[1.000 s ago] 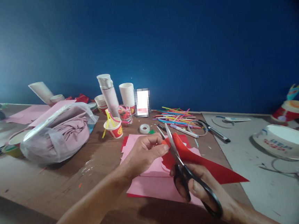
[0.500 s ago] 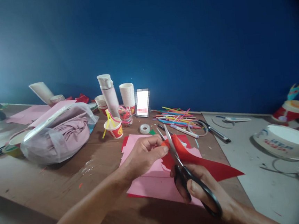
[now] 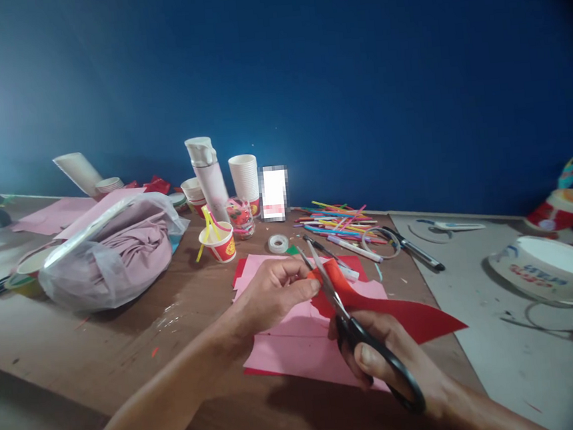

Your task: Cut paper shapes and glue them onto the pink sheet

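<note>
Scissors [image 3: 349, 323] with black handles are in my right hand [image 3: 393, 349], thumb and fingers through the loops. Their blades point away from me, slightly parted, with red paper [image 3: 410, 314] between them. My left hand [image 3: 280, 289] pinches the left end of that paper close to the blades. The paper's long pointed end reaches out to the right beyond my right hand. Below both hands lie pink sheets [image 3: 289, 355] on top of a red sheet, on the brown table [image 3: 203, 356].
Behind the hands stand a red paper cup [image 3: 223, 244], a white flask [image 3: 211, 181], stacked cups [image 3: 244, 178] and a bright, blurred-out phone-like rectangle [image 3: 275, 194]. A tape roll [image 3: 278, 244] and colourful sticks [image 3: 337, 220] lie nearby. A plastic bag [image 3: 114, 257] sits left, a white tub [image 3: 547, 272] right.
The scissor blades have come closer together on the red paper. Both hands stay in nearly the same place, and the view has shifted slightly.
</note>
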The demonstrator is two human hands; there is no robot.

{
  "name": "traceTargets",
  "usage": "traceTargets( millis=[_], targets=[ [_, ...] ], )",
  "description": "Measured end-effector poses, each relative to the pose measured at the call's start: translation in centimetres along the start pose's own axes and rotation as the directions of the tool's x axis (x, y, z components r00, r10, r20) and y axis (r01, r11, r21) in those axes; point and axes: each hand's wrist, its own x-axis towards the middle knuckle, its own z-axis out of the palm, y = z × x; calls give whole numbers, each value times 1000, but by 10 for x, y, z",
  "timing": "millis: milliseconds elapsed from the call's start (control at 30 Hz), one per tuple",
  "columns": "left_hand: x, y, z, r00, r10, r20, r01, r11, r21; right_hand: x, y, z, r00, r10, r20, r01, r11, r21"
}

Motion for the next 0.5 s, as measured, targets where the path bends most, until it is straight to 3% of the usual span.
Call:
traceTargets(
  millis=[500],
  targets=[
    [-2,2,-8,996,-11,86,7,999,37,1,2,0,999,34,-26,-36,997,-68]
  ],
)
